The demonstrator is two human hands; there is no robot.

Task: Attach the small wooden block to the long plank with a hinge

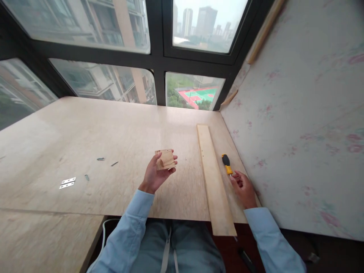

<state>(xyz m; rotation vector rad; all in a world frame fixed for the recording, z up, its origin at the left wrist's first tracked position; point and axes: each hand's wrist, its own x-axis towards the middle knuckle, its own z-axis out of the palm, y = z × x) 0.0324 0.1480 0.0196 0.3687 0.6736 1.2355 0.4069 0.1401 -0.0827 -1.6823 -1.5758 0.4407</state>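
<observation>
A small squarish wooden block (166, 160) rests in my left hand (152, 177), thumb on its near side and fingertips showing past its right edge. At the right, my right hand (244, 189) has its fingers curled around the metal shaft of a screwdriver (226, 163) with a yellow and black handle. The handle points away from me; its tip is hidden by the hand. Between the two hands a long, narrow wooden plank (212, 176) lies lengthwise, its near end sticking out past the table edge. Small dark holes show near its left edge.
On the left of the wooden tabletop (136, 125) lie a silver hinge (67, 183) and several loose screws (100, 159). A flowered wall (298, 125) borders the right side, with dark-framed windows (157, 60) behind. A white cable (104, 231) hangs below the table's front edge.
</observation>
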